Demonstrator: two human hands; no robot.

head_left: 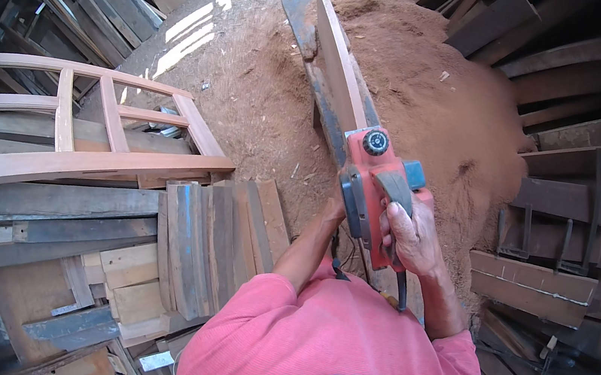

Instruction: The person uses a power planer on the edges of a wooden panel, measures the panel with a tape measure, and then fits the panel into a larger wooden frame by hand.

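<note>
While the right hand (416, 235) grips 1 red planer (373, 191), left hand (337, 205) fingers hidden, grip unclear: tilting could gouge the board (338, 60).

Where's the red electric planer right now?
In the head view, the red electric planer is just right of centre, over the near part of the long board, gripped by the right hand.

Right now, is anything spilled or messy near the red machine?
Yes, a big heap of reddish-brown dust, probably sawdust, covers the ground right of the long board under the red planer. It looks spilled, though sawdust is normal around woodworking.
</note>
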